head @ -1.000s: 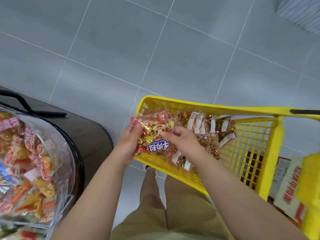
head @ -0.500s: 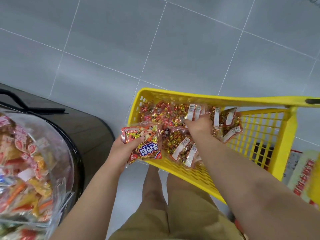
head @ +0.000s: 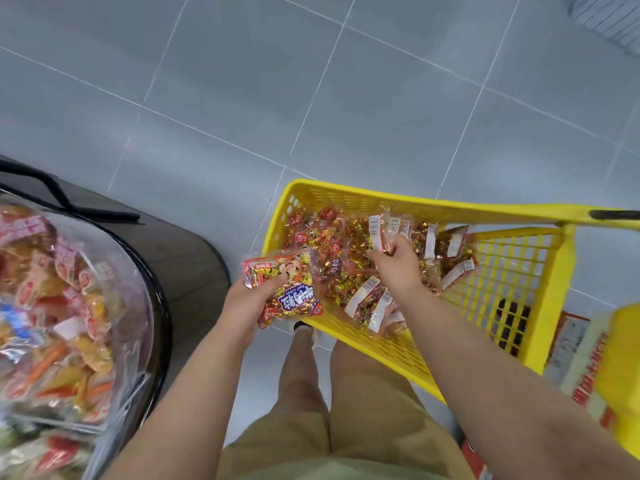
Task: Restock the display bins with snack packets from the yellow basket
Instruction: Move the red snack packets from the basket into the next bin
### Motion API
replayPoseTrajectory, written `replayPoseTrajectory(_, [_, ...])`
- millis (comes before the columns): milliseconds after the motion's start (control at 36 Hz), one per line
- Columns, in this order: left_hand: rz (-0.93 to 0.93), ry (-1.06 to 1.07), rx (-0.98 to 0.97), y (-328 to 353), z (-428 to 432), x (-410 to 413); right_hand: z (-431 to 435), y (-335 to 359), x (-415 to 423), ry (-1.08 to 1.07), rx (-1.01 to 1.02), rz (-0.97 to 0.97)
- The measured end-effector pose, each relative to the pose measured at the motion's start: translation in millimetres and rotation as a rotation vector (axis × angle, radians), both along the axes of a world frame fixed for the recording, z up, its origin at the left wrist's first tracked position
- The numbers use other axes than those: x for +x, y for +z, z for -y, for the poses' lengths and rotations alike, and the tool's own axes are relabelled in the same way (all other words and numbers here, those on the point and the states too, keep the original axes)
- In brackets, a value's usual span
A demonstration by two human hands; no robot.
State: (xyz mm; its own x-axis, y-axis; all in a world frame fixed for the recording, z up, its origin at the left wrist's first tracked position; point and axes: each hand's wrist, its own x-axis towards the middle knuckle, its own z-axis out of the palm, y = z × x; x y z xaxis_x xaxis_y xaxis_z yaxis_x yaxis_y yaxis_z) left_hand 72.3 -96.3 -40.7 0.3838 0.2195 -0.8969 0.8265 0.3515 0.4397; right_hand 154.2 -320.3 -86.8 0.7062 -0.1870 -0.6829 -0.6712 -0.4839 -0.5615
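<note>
A yellow plastic basket (head: 519,271) stands on the floor at centre right, holding several red-and-gold snack packets (head: 349,237). My left hand (head: 249,299) grips one such packet (head: 287,289) with a blue label just outside the basket's near-left corner. My right hand (head: 394,265) reaches inside the basket, its fingers curled on the top edge of a clear packet with white barcode labels (head: 381,230). A round display bin (head: 69,313) with a clear liner, filled with mixed snack packets, sits at the far left.
A dark curved stand (head: 180,258) with a black rim carries the display bin. Grey tiled floor (head: 311,98) stretches ahead. A yellow and red printed carton (head: 588,368) lies at the right edge. My legs in khaki shorts are below.
My left hand drew the blue-labelled packet out past the basket's edge. My right hand let go of it and went deeper into the basket to the labelled packets.
</note>
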Motion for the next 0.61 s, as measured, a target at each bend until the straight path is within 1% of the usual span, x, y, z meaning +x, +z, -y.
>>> replayPoseTrajectory(111, [-0.008,0.002,-0.022,23.5,-6.1,-0.8,-6.3,48.5,-17.4,-0.006,0.197,0.112])
replayPoseTrajectory(167, [-0.003,0.018,-0.055,38.2,-11.8,-2.4,-15.8,75.6,-26.3,0.051,0.283,0.171])
replayPoseTrajectory(222, [0.032,0.047,-0.096,54.0,-18.8,-5.0,-27.0,99.6,-35.8,0.171,0.327,0.255])
replayPoseTrajectory(306, [0.121,0.139,-0.158,77.4,-31.9,-12.0,-45.0,129.1,-49.7,0.415,0.366,0.383])
replayPoseTrajectory(417, [0.189,0.173,-0.199,105.8,-49.7,-28.2,-63.1,161.3,-61.6,0.583,0.443,0.426])
replayPoseTrajectory(500, [0.239,0.152,-0.194,126.3,-59.8,-44.6,-73.5,182.1,-65.4,0.621,0.521,0.345])
replayPoseTrajectory(556, [0.276,0.162,-0.175,139.1,-64.5,-57.9,-84.0,195.0,-68.5,0.547,0.556,0.307])
replayPoseTrajectory(611, [0.303,0.196,-0.156,150.8,-67.9,-73.4,-96.4,204.7,-72.3,0.473,0.533,0.353])
